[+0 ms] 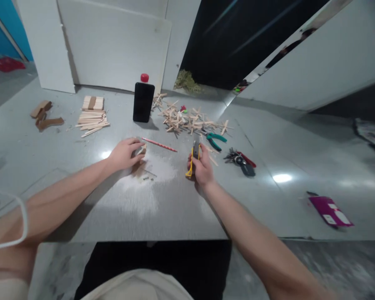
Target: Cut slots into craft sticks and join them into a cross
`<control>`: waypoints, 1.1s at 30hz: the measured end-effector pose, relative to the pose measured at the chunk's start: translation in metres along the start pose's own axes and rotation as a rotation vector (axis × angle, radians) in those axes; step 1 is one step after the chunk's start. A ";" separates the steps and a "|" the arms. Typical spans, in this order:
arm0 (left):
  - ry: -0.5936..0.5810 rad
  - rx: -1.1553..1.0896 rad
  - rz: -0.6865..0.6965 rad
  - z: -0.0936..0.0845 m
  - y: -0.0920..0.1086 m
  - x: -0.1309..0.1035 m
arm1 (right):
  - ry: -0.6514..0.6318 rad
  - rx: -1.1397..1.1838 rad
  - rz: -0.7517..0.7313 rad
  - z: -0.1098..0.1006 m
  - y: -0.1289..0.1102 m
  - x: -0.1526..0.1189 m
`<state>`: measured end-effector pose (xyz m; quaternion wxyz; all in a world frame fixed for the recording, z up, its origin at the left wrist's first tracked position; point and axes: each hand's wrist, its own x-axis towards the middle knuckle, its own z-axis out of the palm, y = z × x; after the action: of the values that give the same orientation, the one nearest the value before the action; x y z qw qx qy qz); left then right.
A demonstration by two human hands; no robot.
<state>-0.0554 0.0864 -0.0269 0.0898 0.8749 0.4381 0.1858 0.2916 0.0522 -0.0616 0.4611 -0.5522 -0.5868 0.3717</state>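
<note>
My left hand (125,155) rests on the grey table with its fingers curled around a small tan piece of wood (144,148), mostly hidden by the fingers. Below the fingertips lie pale dust, a thin stick and a few tiny dark bits (148,178). Farther right, my right hand (203,167) is closed around a yellow-and-black utility knife (195,151), its front end pointing away from me. Between and beyond the two hands lies a red patterned pencil (160,144). Green-handled pliers (217,138) lie just past my right hand.
Behind stand a black phone (143,102) and a red-capped bottle (144,78). Many wooden sticks (187,120) are piled nearby. Stick bundles (93,116) and brown wooden pieces (43,116) lie left. Keys (239,159) and a purple packet (330,211) lie right.
</note>
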 end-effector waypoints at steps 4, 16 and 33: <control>-0.084 0.000 0.035 -0.004 -0.004 0.010 | -0.189 -0.124 -0.022 -0.004 -0.017 0.005; -0.173 -0.060 0.170 -0.007 -0.009 0.027 | -0.752 -0.733 -0.470 0.007 -0.089 0.023; -0.161 -0.126 0.194 -0.003 -0.008 0.030 | -0.780 -0.761 -0.572 0.007 -0.080 0.025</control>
<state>-0.0460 0.1148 -0.0195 0.1610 0.9178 0.3305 0.1499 0.2615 0.0687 0.0149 0.0643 -0.3219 -0.9287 0.1723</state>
